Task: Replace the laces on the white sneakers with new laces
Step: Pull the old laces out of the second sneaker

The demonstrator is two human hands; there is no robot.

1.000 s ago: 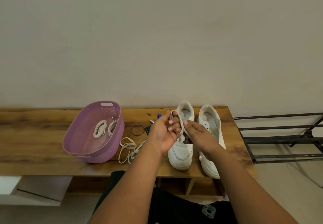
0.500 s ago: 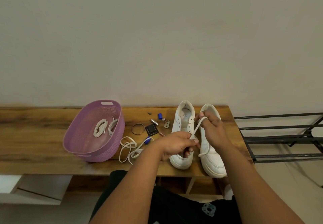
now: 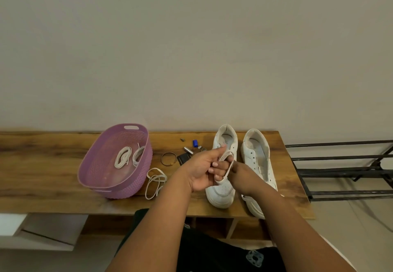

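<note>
- Both hands meet above the left sneaker (image 3: 222, 189). The left hand (image 3: 203, 170), palm turned up, has a white lace (image 3: 228, 166) looped round its curled fingers; the right hand (image 3: 244, 176) grips the same lace just beside it.
- The sneakers stand side by side near the desk's (image 3: 42, 176) right end, the right sneaker (image 3: 258, 161) close to that edge, its toe overhanging the front edge.
- Their long axes run front to back, toes toward the person, heels toward the wall.
- Two coiled laces (image 3: 127, 157) lie in the purple basket (image 3: 110, 184); a loose lace (image 3: 155, 183) lies beside it.
</note>
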